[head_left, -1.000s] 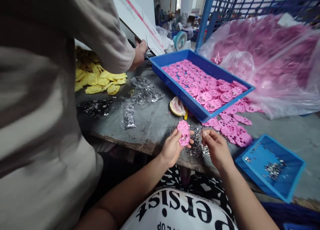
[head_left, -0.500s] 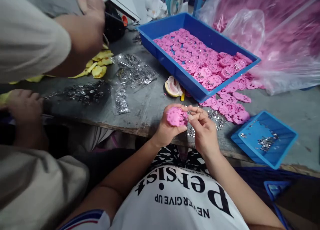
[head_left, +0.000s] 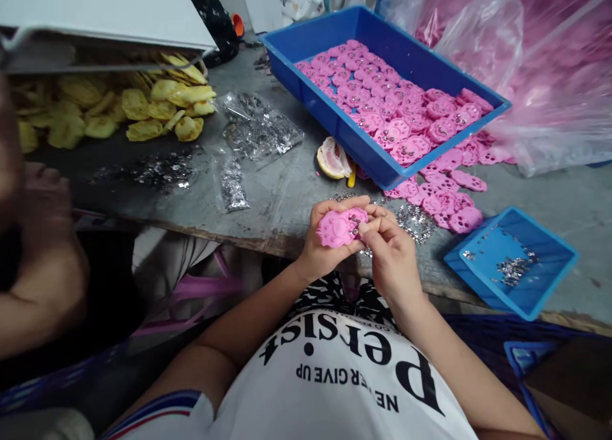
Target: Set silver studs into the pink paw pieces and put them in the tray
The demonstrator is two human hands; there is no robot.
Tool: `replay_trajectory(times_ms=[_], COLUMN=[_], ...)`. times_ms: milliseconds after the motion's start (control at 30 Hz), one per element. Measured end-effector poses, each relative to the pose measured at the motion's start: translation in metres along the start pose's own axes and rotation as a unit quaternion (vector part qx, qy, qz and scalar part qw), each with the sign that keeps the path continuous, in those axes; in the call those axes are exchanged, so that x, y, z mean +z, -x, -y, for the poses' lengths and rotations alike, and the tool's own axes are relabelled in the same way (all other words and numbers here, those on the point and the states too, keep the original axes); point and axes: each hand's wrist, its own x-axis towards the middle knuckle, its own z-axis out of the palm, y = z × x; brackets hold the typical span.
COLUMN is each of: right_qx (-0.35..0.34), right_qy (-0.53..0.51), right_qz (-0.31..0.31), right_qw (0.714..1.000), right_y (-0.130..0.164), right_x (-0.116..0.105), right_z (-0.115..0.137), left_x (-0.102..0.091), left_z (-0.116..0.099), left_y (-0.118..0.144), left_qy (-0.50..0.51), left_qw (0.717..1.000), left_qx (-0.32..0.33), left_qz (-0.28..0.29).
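Here, pink plastic piece [head_left: 338, 227] pinched in left grip [head_left: 325, 239], w/ right grip [head_left: 388, 245] fingertips pressed onto its edge, just above tabletop [head_left: 282, 198] rim; blue tray [head_left: 306, 89] of pink pcs beyond, small blue tray [head_left: 549, 287] to right.

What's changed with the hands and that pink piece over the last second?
The right hand came across from the loose metal bits to the pink piece, fingertips now on it. The left hand kept holding the piece, drawing it nearer the table edge. The blue tray of pink pieces stayed put.
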Motion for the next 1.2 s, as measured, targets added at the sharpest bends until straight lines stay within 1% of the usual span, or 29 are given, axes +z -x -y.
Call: replay_trajectory(times_ms=[267, 533, 633, 800, 900, 1100, 1200], right_qx=[0.001, 0.026, 0.029, 0.017, 0.016, -0.019, -0.019], right_qy=[0.016, -0.035, -0.038, -0.006, 0.013, 0.058, 0.068], right_qz=[0.005, 0.012, 0.009, 0.010, 0.014, -0.003, -0.009], right_qw=[1.000, 0.999, 0.999, 1.000, 1.000, 0.998, 0.997], right_y=[0.0007, 0.0015, 0.0008, 0.0004, 0.0004, 0.0021, 0.0031], right_x=[-0.0014, -0.0023, -0.0020, -0.0027, -0.0037, -0.0066, -0.0080], right_z=[0.0036, 0.0002, 0.0009, 0.0017, 0.0014, 0.0001, -0.0013], left_x=[0.0000, -0.0020, -0.0015, 0.0004, 0.0013, 0.0039, 0.0052], left_z=[0.0012, 0.0049, 0.0039, -0.0003, -0.0030, -0.0041, -0.0037], left_y=[0.0011, 0.0016, 0.0010, 0.0008, 0.0003, -0.0007, -0.0009], left_qy=[-0.005, -0.009, 0.000, -0.002, -0.007, -0.001, -0.007], left_qw=[1.000, 1.000, 1.000, 1.000, 1.000, 1.000, 0.999], left_qx=[0.013, 0.014, 0.012, -0.010, -0.011, -0.027, -0.029], left_qz=[0.017, 0.021, 0.020, 0.011, 0.012, 0.013, 0.020])
